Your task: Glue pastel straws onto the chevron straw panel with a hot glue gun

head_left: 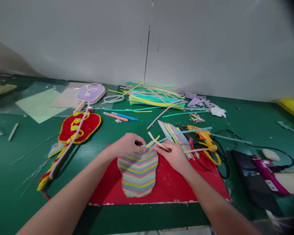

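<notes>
A striped pastel panel of pipe cleaners (pixel 139 174), laid in a chevron pattern, rests on a red board (pixel 176 192). At its upper left edge is my left hand (pixel 131 143), fingers pinched together; whatever is between the fingertips is hidden. My right hand (pixel 172 155) grips a pale pink pipe cleaner (pixel 156 141) at the panel's upper right, one end sticking up to the left. Yellow and blue pipe cleaner ends show between the hands. Just beyond my right hand lie a striped triangular piece (pixel 172 132) and a yellow glue gun (pixel 201 133).
Behind lies a heap of pipe cleaners (pixel 156 98). A red fan (pixel 74 129) and a purple fan (pixel 90 93) are on the left. Yellow-handled scissors (pixel 217 158) lie at the board's right, near a black cable (pixel 226 169) and a black pouch (pixel 253 184).
</notes>
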### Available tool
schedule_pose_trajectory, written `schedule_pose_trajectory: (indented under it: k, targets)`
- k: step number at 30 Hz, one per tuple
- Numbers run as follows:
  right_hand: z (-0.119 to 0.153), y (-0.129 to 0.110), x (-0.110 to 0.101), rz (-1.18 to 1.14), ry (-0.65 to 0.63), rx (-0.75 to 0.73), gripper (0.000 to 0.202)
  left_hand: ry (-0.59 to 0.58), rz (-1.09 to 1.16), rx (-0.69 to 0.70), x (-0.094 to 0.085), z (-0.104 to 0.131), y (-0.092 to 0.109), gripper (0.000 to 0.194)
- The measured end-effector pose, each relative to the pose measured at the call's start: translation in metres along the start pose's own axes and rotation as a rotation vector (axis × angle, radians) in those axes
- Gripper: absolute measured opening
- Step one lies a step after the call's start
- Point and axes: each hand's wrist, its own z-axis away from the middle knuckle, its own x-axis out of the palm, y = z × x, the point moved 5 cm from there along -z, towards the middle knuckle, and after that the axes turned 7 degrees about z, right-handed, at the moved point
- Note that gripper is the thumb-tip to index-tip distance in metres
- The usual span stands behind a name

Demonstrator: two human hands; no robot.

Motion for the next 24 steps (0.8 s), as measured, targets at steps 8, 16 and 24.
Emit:
schedule_pose_trajectory:
  k: [8,16,24]
  targets:
    - [-0.003,0.0,0.001,-0.034,-0.001,0.026,0.019,0.047,-0.017,0.031,0.002,0.0,-0.004,0.021]
    - [-0.004,0.002,-0.009,0.003,0.111,0.117,0.035,0.041,-0.054,0.109,0.003,-0.001,-0.001,0.025]
    - [-0.005,0.001,-0.005,0.062,0.12,0.07,0.033,0.068,-0.076,0.137,0.005,0.0,0.003,0.022]
